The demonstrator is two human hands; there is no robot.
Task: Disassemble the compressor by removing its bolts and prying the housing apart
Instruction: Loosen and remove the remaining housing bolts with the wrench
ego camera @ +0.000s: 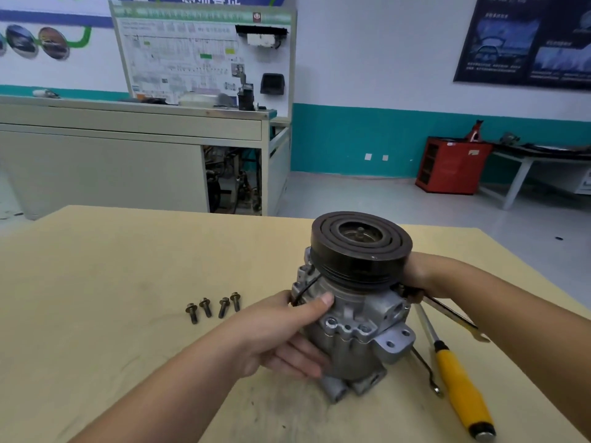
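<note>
Upright compressor point(358, 318), left hand point(278, 334) fingers point(302, 354) curled round it, right hand point(417, 273) behind

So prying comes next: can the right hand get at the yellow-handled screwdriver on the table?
Probably yes: the yellow-handled screwdriver lies uncovered right of the grey metal compressor, near the right hand. But that hand seems to hold a flat metal wrench crossing its shaft.

Bare forearms point(166, 391), left hand point(281, 334) with a short thumbnail point(327, 298)
</note>
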